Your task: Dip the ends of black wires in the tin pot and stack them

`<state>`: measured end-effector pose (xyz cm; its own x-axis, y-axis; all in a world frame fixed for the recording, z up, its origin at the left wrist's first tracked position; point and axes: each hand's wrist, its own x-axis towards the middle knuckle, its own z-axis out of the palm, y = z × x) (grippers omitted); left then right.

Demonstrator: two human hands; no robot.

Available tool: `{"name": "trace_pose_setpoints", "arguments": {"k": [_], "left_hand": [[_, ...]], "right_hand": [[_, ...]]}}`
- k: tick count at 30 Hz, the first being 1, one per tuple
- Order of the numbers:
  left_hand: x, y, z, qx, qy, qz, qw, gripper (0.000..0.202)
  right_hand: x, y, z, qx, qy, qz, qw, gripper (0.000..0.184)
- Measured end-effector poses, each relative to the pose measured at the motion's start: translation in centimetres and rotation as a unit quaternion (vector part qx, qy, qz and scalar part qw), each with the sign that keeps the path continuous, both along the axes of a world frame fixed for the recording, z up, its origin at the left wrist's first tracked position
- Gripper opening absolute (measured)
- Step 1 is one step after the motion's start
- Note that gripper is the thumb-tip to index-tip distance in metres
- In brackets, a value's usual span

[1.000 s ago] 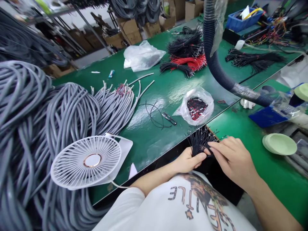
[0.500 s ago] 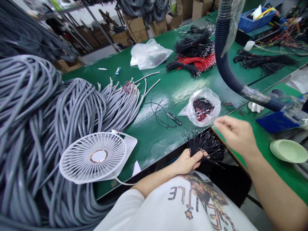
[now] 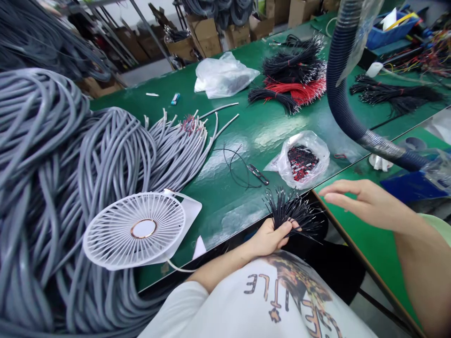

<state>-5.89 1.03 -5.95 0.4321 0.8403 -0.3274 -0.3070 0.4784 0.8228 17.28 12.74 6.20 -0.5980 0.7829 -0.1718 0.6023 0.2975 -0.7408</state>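
My left hand (image 3: 276, 234) is closed around a bundle of thin black wires (image 3: 291, 209), close to my shirt at the table's front edge. Their silvery tips fan out above my fingers. To the right, my right hand (image 3: 366, 202) hovers over the green surface with its fingers stretched out, apart from the bundle, and nothing shows in it. A clear plastic bag (image 3: 321, 162) of small red and black pieces lies just beyond both hands. Left of that bag are small thread snips (image 3: 258, 174) and a loose black wire (image 3: 229, 164).
Thick grey cables (image 3: 116, 155) are heaped on the left, behind a white fan (image 3: 134, 230). Bundles of black and red wires (image 3: 298, 89) and a white plastic bag (image 3: 225, 75) lie farther back. A ribbed hose (image 3: 338, 94) curves down at right, near a pale green bowl (image 3: 437, 226).
My right hand has moved right and its fingers have straightened, now partly covering the green bowl. My left hand keeps hold of the wires. The view has shifted slightly.
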Motion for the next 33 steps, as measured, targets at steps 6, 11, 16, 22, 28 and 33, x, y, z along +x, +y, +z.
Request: {"name": "trace_pose_setpoints", "arguments": {"k": [6,11,16,22,28,33], "left_hand": [[0.5,0.2,0.1,-0.004,-0.009,0.003,1.000,0.061],[0.8,0.1,0.1,-0.005,0.001,0.000,1.000,0.064],[0.7,-0.5,0.1,-0.024,0.007,0.001,1.000,0.067],[-0.1,-1.2,0.4,-0.057,0.017,0.034,0.998,0.064],[-1.2,-0.7,0.9,-0.043,0.032,0.057,0.997,0.070],[-1.7,-0.4,1.0,-0.023,0.019,0.053,0.998,0.069]], "right_hand": [[1.2,-1.8,-1.5,-0.076,0.037,-0.038,0.996,0.039],[0.4,-3.1,-2.6,-0.070,0.107,-0.086,0.988,0.026],[-1.9,0.1,-2.9,0.066,0.144,-0.196,0.968,0.013],[-4.1,7.0,-2.2,0.277,-0.025,-0.179,0.944,0.017],[-4.6,2.5,-0.8,0.096,-0.012,0.035,0.995,0.031],[-6.0,0.8,-0.5,0.121,0.013,0.067,0.990,0.029]]}}
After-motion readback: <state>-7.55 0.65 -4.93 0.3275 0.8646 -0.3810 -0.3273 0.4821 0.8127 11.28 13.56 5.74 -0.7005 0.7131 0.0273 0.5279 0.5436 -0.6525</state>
